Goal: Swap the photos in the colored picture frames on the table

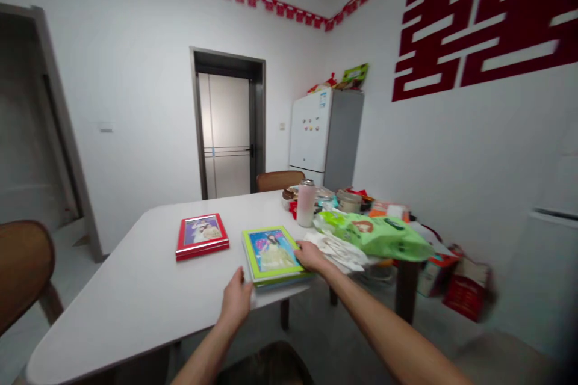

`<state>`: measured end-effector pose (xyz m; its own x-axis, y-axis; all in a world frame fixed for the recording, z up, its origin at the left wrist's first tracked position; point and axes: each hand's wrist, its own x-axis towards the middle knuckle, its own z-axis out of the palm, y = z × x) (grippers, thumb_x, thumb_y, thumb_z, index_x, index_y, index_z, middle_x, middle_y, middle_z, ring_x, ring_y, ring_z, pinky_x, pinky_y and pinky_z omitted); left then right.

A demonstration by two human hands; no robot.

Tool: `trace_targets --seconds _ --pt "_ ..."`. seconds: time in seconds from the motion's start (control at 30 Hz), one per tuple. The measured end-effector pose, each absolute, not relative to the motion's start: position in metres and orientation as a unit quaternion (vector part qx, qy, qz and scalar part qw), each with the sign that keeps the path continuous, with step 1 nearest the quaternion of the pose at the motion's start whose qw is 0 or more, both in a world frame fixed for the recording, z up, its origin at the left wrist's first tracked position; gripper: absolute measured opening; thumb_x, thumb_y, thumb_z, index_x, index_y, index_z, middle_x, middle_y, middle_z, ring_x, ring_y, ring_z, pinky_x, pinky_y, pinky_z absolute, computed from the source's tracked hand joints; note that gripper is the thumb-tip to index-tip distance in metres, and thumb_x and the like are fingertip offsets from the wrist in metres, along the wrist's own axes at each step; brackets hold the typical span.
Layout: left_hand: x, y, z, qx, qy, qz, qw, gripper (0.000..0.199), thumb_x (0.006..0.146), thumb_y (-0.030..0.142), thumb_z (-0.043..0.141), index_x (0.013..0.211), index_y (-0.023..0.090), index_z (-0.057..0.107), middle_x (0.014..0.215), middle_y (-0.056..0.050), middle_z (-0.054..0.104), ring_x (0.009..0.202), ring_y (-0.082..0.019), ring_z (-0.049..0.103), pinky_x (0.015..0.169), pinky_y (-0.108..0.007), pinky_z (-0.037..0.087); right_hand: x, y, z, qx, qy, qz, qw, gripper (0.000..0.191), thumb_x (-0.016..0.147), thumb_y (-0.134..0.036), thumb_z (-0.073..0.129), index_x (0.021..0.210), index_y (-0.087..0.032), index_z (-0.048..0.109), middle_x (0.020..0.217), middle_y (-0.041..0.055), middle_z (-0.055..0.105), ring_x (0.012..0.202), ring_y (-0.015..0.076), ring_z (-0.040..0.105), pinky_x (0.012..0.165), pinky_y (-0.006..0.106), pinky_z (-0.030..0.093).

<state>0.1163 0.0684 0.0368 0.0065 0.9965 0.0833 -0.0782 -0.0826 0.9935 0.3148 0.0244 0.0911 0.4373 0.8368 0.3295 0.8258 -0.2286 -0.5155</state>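
Observation:
A lime-green picture frame [272, 252] lies near the front edge of the white table, on top of what looks like at least one more green frame. It holds a picture of a figure in a pale yellow dress on blue. My right hand [311, 256] grips its right edge, thumb on top. By the frame's front left corner is my left hand [237, 296], thumb raised. Its other fingers are mostly hidden and blurred, and I cannot tell whether it touches the frame. Further left rests a red picture frame [202, 236], seemingly also stacked on another.
A pink tumbler [306, 203], white tissues or cloth [336, 249] and a green plastic pack [379, 234] crowd the right of the white table [135, 295]. Brown chairs [24, 271] stand around it. Red bags [467, 289] sit on the floor at right. A refrigerator [311, 132] is behind.

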Motion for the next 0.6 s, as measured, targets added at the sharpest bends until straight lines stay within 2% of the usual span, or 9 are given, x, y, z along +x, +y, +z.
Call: trace_targets --seconds 0.03,0.13,0.2,0.27,0.37,0.43,0.53,0.6 --pt "0.12 0.068 0.033 0.51 0.462 0.519 0.507 0.04 0.063 0.014 0.062 0.101 0.016 0.053 0.105 -0.011 0.059 0.102 -0.023 0.052 0.093 -0.039 0.035 0.314 0.026 0.09 -0.781 -0.542 0.002 0.311 0.025 0.081 -0.03 0.045 0.104 -0.021 0.05 0.109 0.0049 0.051 0.093 0.0147 0.051 0.077 0.032 0.044" --pt "0.117 0.073 0.021 0.529 0.48 0.467 0.521 0.037 0.064 0.01 0.057 0.101 0.012 0.052 0.113 -0.014 0.053 0.108 -0.024 0.046 0.096 -0.039 0.03 0.3 0.042 0.083 -0.76 -0.589 -0.002 0.274 0.03 0.08 -0.031 0.045 0.106 -0.015 0.049 0.108 0.0062 0.051 0.094 0.0168 0.051 0.08 0.039 0.042" --pt "0.104 0.081 0.017 0.53 0.49 0.457 0.519 0.036 0.069 0.012 0.053 0.104 0.014 0.049 0.121 -0.012 0.046 0.113 -0.021 0.041 0.098 -0.036 0.028 0.277 0.065 0.075 -0.731 -0.632 0.007 0.258 0.028 0.079 -0.026 0.047 0.106 -0.018 0.05 0.109 0.0054 0.052 0.101 0.0155 0.047 0.087 0.033 0.038" --pt "0.088 0.087 0.017 0.493 0.491 0.476 0.538 0.031 0.07 0.013 0.052 0.101 0.016 0.049 0.119 -0.01 0.047 0.112 -0.02 0.042 0.098 -0.036 0.029 0.247 0.095 0.066 -0.7 -0.669 0.022 0.249 0.032 0.077 -0.026 0.048 0.109 -0.023 0.046 0.112 0.0016 0.051 0.105 0.0143 0.045 0.088 0.031 0.037" --pt "0.068 0.087 0.024 0.439 0.496 0.488 0.568 0.018 0.072 0.009 0.051 0.088 0.017 0.052 0.104 -0.005 0.055 0.104 -0.016 0.049 0.097 -0.034 0.03 0.207 0.137 0.052 -0.642 -0.734 -0.009 0.221 0.043 0.074 -0.025 0.048 0.116 -0.021 0.038 0.125 0.0052 0.041 0.115 0.0207 0.034 0.092 0.043 0.031" --pt "0.061 0.083 0.029 0.404 0.498 0.493 0.588 0.015 0.073 0.005 0.047 0.08 0.017 0.052 0.091 -0.001 0.058 0.093 -0.012 0.054 0.097 -0.031 0.031 0.193 0.156 0.044 -0.63 -0.753 -0.021 0.19 0.044 0.074 -0.023 0.046 0.117 -0.018 0.037 0.126 0.0082 0.039 0.116 0.0241 0.031 0.092 0.05 0.026" --pt "0.058 0.081 0.031 0.361 0.488 0.508 0.612 0.019 0.075 0.001 0.04 0.075 0.016 0.052 0.078 0.0 0.059 0.078 -0.008 0.058 0.091 -0.027 0.037 0.187 0.168 0.036 -0.633 -0.754 -0.034 0.173 0.032 0.079 -0.02 0.038 0.111 -0.018 0.042 0.119 0.009 0.046 0.111 0.0237 0.037 0.091 0.05 0.025" --pt "0.056 0.083 0.029 0.352 0.485 0.519 0.61 0.022 0.077 0.0 0.037 0.074 0.015 0.052 0.075 0.0 0.059 0.072 -0.008 0.059 0.082 -0.023 0.043 0.185 0.165 0.036 -0.613 -0.77 -0.062 0.166 0.026 0.08 -0.022 0.036 0.104 -0.018 0.047 0.113 0.0075 0.049 0.108 0.0229 0.038 0.089 0.048 0.026"
